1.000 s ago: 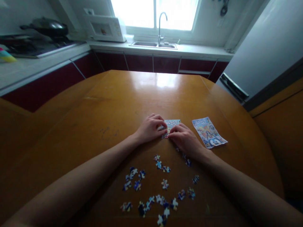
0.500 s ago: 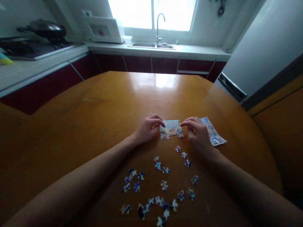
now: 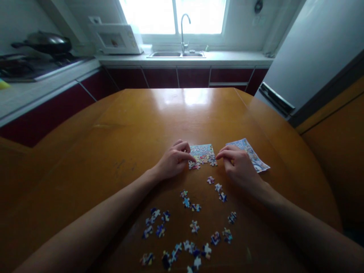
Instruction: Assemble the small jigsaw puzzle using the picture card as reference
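A partly joined jigsaw puzzle (image 3: 202,150) lies flat on the wooden table, its lower edge uneven with tabs and gaps. My left hand (image 3: 173,159) rests at its left side, fingers bent and apart, the index fingertip on the lower left pieces. At the right side is my right hand (image 3: 237,161), its index finger stretched to the lower right corner and the thumb held apart below. Neither hand grips a piece that I can see. Nearer me lie loose puzzle pieces, among them a single piece (image 3: 194,226) and a blue piece (image 3: 186,202).
A printed picture sheet (image 3: 257,161) lies partly under my right hand. More loose pieces (image 3: 190,247) are scattered toward the near edge of the table (image 3: 136,117). Beyond stand a counter with a sink (image 3: 166,54), a stove with a pan (image 3: 49,42), and a fridge (image 3: 315,57).
My left index fingertip has slid down the puzzle's left side. My right fingertip has moved down along its right edge, and more of the picture sheet shows. The whole view has shifted slightly.
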Demonstrator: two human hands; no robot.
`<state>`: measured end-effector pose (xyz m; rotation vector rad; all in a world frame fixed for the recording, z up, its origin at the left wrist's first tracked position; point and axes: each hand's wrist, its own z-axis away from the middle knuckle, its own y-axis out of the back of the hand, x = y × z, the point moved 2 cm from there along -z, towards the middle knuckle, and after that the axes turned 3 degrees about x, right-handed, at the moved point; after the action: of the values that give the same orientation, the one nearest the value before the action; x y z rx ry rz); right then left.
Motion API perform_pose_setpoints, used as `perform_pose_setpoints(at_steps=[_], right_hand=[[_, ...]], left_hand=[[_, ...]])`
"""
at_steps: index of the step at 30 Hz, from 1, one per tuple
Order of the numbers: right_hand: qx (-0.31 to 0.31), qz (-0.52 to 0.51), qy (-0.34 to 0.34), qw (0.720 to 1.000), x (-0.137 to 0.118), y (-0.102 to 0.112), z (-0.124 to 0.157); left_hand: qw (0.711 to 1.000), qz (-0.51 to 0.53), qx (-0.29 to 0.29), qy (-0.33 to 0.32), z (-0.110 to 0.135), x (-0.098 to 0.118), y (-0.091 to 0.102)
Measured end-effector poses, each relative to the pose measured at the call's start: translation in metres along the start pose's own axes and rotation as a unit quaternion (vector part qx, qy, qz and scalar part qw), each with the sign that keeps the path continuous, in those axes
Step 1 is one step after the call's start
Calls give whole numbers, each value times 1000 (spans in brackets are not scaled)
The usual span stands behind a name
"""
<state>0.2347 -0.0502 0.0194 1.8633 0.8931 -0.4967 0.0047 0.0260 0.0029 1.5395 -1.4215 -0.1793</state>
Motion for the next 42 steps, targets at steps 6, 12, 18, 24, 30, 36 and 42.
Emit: perform_pose_setpoints(at_steps=[6, 12, 18, 24, 30, 36, 42], right_hand=[[-17, 5, -18, 1000, 8, -3, 1], [-57, 29, -39, 997, 6, -9, 4], [-113, 44, -71, 990, -5, -7, 3], [-143, 44, -64, 987, -14, -8, 6], [-173, 77, -66, 980, -19, -10, 11], [-170, 96, -65, 979, -22, -8, 12], [-110, 63, -81, 989, -18, -3, 7]], left_hand=[[1000, -1, 24, 18, -1, 0, 1], [1000, -9, -10, 4, 2, -1, 0], [999, -9, -41, 4, 1, -2, -4], [999, 15, -32, -2, 1, -4, -4], [998, 23, -50, -27, 1, -1, -2], [997, 27, -64, -23, 0, 0, -2], [998, 42, -34, -23, -1, -1, 0]])
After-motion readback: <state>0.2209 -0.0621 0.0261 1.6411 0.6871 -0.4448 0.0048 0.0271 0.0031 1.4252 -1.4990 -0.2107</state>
